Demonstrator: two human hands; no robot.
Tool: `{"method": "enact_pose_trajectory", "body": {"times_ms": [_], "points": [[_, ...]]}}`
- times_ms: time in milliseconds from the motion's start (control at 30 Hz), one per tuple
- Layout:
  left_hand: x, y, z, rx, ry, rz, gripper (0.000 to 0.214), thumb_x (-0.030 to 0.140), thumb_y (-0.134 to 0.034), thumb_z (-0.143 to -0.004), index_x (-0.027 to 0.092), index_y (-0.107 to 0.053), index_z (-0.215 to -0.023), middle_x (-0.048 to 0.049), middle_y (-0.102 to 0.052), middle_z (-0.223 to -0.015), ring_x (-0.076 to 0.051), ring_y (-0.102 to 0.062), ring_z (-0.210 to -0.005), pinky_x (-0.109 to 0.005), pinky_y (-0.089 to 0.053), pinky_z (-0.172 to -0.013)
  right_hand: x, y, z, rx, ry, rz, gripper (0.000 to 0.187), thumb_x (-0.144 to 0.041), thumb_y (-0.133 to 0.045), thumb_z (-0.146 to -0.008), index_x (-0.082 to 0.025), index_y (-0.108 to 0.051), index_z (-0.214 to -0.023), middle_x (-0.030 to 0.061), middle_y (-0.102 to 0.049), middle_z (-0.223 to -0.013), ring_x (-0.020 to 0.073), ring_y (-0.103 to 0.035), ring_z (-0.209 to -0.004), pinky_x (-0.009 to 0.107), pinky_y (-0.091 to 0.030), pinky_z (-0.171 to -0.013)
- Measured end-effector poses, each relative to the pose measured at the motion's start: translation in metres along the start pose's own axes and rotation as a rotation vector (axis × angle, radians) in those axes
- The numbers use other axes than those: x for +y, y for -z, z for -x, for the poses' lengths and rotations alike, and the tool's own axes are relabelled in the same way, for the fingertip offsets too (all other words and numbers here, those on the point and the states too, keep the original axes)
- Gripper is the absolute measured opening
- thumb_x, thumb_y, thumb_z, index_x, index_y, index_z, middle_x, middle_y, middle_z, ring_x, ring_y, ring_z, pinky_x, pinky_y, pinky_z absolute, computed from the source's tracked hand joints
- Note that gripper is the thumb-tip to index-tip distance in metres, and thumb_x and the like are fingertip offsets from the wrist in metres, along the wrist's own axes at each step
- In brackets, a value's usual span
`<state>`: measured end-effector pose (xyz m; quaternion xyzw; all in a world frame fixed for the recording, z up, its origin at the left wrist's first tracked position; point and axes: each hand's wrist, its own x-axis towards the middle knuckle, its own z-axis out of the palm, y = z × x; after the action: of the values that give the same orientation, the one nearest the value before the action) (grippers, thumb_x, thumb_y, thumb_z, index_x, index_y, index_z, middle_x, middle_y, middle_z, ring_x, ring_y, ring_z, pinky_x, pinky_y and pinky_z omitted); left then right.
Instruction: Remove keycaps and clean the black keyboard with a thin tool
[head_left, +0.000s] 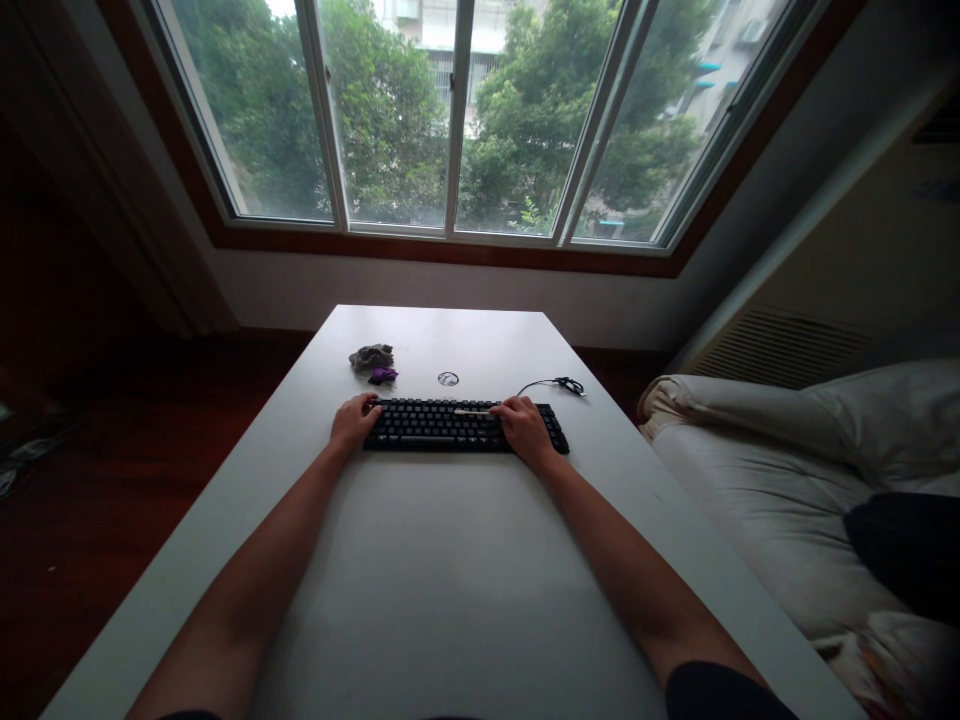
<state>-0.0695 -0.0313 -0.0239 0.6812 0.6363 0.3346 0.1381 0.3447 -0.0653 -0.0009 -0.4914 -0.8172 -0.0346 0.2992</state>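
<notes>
A black keyboard (442,425) lies across the middle of the white table (450,600). My left hand (352,420) is curled round the keyboard's left end, thumb on top. My right hand (525,428) rests with bent fingers on the keys near the right end. A thin pale strip (471,411) lies along the upper key rows and reaches up to its fingertips; I cannot tell whether the fingers hold it. The keyboard's black cable (559,384) coils on the table behind the right hand.
Behind the keyboard on the left lie a grey crumpled cloth (372,356) and a small purple thing (383,375). A round cable hole (448,378) sits mid-table. A bed with pale bedding (787,470) adjoins the right edge. A wide window (457,120) faces me; dark wooden floor (112,480) lies left.
</notes>
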Motion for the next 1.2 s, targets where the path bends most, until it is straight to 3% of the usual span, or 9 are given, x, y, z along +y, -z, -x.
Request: {"method": "enact_pose_trajectory", "body": {"times_ms": [133,367,600,933,1200], "points": [[-0.003,-0.001,0.0,0.0,-0.006,-0.006,0.04,0.039,-0.058,-0.092,0.022,-0.067,-0.127,-0.0082,-0.074,-0.119,-0.025,-0.067,-0.108,-0.037,-0.051,-0.097,0.0,0.004,0.001,0.021,-0.024,0.024,0.039,-0.008,-0.055,-0.09,-0.029,-0.077,-0.114,0.009,-0.065,-0.1,0.028,-0.052,-0.101,0.043,-0.043,-0.097],[-0.004,-0.002,-0.001,-0.002,-0.011,-0.002,0.04,0.039,-0.059,-0.092,0.022,-0.068,-0.126,-0.0085,-0.074,-0.12,-0.025,-0.067,-0.106,-0.037,-0.051,-0.097,-0.012,-0.002,0.0,-0.124,0.162,-0.038,0.05,-0.006,-0.046,-0.096,-0.031,-0.07,-0.131,0.0085,-0.065,-0.106,0.0249,-0.052,-0.101,0.039,-0.047,-0.095],[-0.003,-0.001,0.0,0.007,-0.016,-0.011,0.039,0.039,-0.059,-0.092,0.022,-0.068,-0.126,-0.0088,-0.074,-0.118,-0.025,-0.067,-0.106,-0.037,-0.051,-0.097,0.006,0.004,0.002,-0.103,0.097,0.003,0.049,-0.006,-0.048,-0.097,-0.034,-0.072,-0.129,0.0078,-0.066,-0.106,0.0242,-0.054,-0.1,0.038,-0.048,-0.094],[-0.004,-0.002,-0.001,0.005,-0.023,-0.015,0.039,0.038,-0.059,-0.092,0.022,-0.068,-0.126,-0.0079,-0.074,-0.118,-0.025,-0.067,-0.107,-0.037,-0.051,-0.097,-0.008,-0.005,0.001,-0.12,0.174,0.017,0.05,-0.005,-0.047,-0.097,-0.031,-0.068,-0.134,0.0067,-0.065,-0.104,0.0207,-0.056,-0.096,0.033,-0.048,-0.089],[-0.006,-0.004,-0.002,0.007,-0.017,-0.024,0.039,0.038,-0.059,-0.092,0.022,-0.068,-0.127,-0.0079,-0.073,-0.12,-0.025,-0.067,-0.108,-0.037,-0.051,-0.097,0.009,0.004,0.001,-0.059,0.074,0.094,0.043,-0.008,-0.052,-0.096,-0.032,-0.074,-0.125,0.0072,-0.068,-0.107,0.0232,-0.054,-0.101,0.037,-0.042,-0.094]]}}
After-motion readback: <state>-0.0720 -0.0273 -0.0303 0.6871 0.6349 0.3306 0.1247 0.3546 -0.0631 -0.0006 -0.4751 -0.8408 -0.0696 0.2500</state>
